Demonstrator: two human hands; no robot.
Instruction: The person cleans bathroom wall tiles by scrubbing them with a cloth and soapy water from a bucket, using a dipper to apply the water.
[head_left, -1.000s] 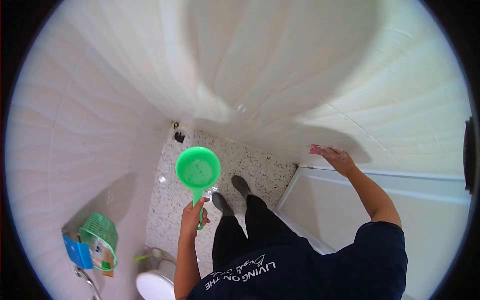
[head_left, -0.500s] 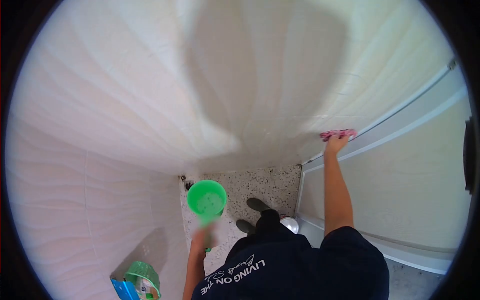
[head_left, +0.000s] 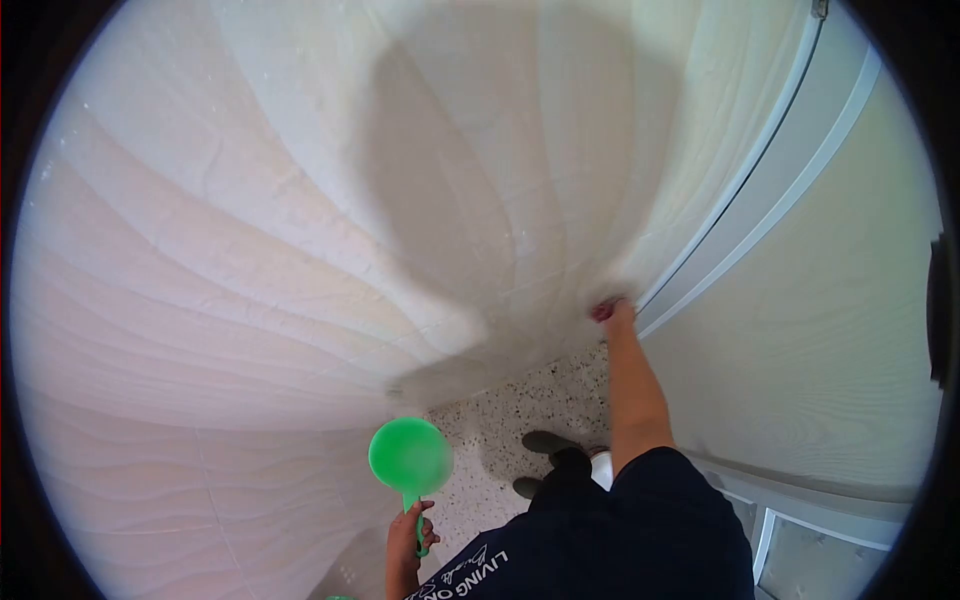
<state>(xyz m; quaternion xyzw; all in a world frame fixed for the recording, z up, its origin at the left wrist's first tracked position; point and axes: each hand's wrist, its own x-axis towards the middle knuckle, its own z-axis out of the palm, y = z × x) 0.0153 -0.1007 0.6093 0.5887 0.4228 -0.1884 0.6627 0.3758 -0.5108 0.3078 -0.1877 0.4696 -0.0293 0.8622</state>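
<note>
My left hand (head_left: 408,533) is closed round the handle of a green plastic dipper (head_left: 408,455), its round bowl facing up towards me near the left wall. With my arm stretched out, my right hand (head_left: 622,308) presses a bunched pink cloth (head_left: 603,310) against the tiled wall (head_left: 480,330), low down beside the white door frame. My fingers hide part of the cloth.
A white-framed door (head_left: 780,330) stands along the right side. My dark shoes (head_left: 548,441) are on the speckled floor (head_left: 480,460), with a white round container (head_left: 601,468) partly hidden beside them. A green basket rim (head_left: 340,598) just shows at the bottom edge.
My right hand has moved the cloth down and left along the wall. The dipper is lower in view, and the view has turned, leaving most of the green basket out of sight.
</note>
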